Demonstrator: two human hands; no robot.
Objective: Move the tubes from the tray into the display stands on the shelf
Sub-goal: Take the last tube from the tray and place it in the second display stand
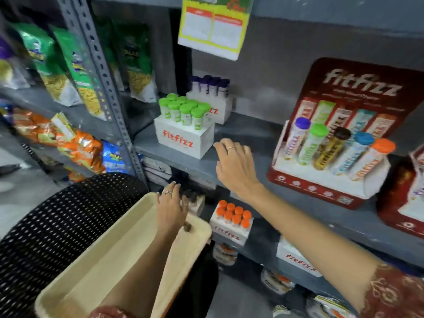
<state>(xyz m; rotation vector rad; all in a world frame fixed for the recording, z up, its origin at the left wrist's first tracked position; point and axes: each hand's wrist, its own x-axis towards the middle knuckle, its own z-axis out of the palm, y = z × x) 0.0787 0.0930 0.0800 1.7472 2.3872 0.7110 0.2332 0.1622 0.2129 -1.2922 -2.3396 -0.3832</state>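
Observation:
A cream tray (119,255) rests on a black perforated seat, and I see no tubes in it. My left hand (171,210) lies over the tray's far corner, fingers past the rim and thumb inside. My right hand (234,161) hovers palm down over the grey shelf (247,134), empty with fingers apart, just right of a white stand of green-capped tubes (183,115). A stand of purple-capped tubes (212,87) sits behind it. On the shelf below stands a white box of orange-capped tubes (232,214).
A red display (332,157) with several coloured-cap tubes stands at the right. A white stand (296,258) sits lower right. Snack bags (68,72) fill the left rack behind a perforated metal post (107,88). A yellow sign (213,26) hangs overhead. The black seat (57,221) is under the tray.

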